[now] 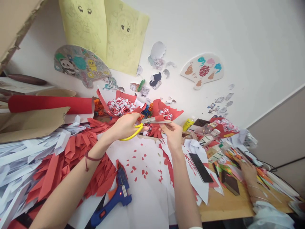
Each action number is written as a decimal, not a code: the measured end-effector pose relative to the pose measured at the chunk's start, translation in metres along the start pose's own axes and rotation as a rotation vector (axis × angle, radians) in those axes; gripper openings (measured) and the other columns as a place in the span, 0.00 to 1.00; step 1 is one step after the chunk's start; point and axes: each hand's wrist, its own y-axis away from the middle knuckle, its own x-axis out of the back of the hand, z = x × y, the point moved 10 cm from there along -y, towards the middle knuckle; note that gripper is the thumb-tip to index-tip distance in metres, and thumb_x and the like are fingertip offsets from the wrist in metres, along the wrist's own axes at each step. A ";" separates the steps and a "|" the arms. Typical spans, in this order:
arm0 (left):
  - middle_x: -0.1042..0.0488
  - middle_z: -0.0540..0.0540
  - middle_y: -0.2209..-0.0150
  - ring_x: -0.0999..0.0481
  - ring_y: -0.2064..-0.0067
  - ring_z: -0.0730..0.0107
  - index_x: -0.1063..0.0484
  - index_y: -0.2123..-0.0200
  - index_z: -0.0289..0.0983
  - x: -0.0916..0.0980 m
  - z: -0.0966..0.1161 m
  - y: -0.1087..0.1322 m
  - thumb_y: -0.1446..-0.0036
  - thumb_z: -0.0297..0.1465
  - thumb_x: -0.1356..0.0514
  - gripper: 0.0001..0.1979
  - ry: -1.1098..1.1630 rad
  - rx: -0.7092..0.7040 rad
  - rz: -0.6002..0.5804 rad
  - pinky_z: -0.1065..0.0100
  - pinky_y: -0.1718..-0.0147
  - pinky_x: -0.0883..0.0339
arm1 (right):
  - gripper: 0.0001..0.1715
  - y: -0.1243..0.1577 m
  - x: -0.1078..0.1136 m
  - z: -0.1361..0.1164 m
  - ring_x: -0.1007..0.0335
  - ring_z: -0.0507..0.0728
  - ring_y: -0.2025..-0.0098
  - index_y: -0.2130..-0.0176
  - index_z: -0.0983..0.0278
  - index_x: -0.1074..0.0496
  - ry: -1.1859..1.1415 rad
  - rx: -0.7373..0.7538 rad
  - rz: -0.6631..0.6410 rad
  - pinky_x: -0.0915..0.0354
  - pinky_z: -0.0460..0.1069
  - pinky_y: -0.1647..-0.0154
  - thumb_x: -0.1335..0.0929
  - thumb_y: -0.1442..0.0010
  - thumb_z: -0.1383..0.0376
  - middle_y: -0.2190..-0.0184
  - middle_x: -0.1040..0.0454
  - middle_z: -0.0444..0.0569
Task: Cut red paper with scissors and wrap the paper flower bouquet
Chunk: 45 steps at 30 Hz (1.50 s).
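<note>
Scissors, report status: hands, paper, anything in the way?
Left hand holds yellow-handled scissors. Right hand by red paper at the blades, grip unclear. Blue glue gun lies below, apparently clear.

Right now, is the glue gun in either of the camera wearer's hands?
No, the glue gun lies apart from them, while the left hand holds the scissors and the right hand pinches red paper.

The scissors [147,121] are made of smooth metal and plastic; matt, folded paper is seen in the red strips [71,162] and white strips [21,159]. The glue gun [122,184] is cased in smooth plastic, the table [219,208] topped in wood, and the cardboard [14,20] torn rough at the edge.
</note>
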 end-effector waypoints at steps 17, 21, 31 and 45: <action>0.25 0.41 0.60 0.25 0.61 0.58 0.33 0.60 0.36 -0.009 0.009 0.000 0.42 0.51 0.46 0.23 0.006 -0.047 -0.008 0.66 0.67 0.39 | 0.10 0.013 0.007 0.006 0.31 0.51 0.74 0.65 0.64 0.21 -0.084 0.013 0.055 0.34 0.48 0.69 0.26 0.48 0.61 0.75 0.23 0.44; 0.25 0.42 0.63 0.26 0.64 0.59 0.33 0.64 0.37 -0.015 0.008 -0.001 0.43 0.52 0.46 0.23 0.013 -0.025 -0.046 0.67 0.70 0.41 | 0.09 0.015 0.010 0.010 0.31 0.51 0.74 0.66 0.64 0.21 -0.083 0.006 0.059 0.36 0.47 0.70 0.26 0.47 0.61 0.77 0.24 0.43; 0.23 0.42 0.64 0.25 0.65 0.60 0.32 0.64 0.38 -0.028 0.005 -0.004 0.44 0.52 0.45 0.22 0.034 0.000 -0.095 0.68 0.70 0.42 | 0.09 0.016 0.015 0.020 0.33 0.51 0.76 0.67 0.65 0.21 -0.131 -0.020 0.082 0.38 0.47 0.73 0.25 0.48 0.61 0.78 0.25 0.43; 0.22 0.42 0.66 0.26 0.66 0.62 0.27 0.66 0.38 -0.030 -0.001 -0.007 0.46 0.50 0.45 0.21 -0.017 0.007 -0.086 0.69 0.71 0.46 | 0.09 0.016 0.019 0.030 0.32 0.51 0.76 0.69 0.65 0.21 -0.127 -0.042 0.090 0.36 0.46 0.74 0.25 0.49 0.61 0.79 0.25 0.43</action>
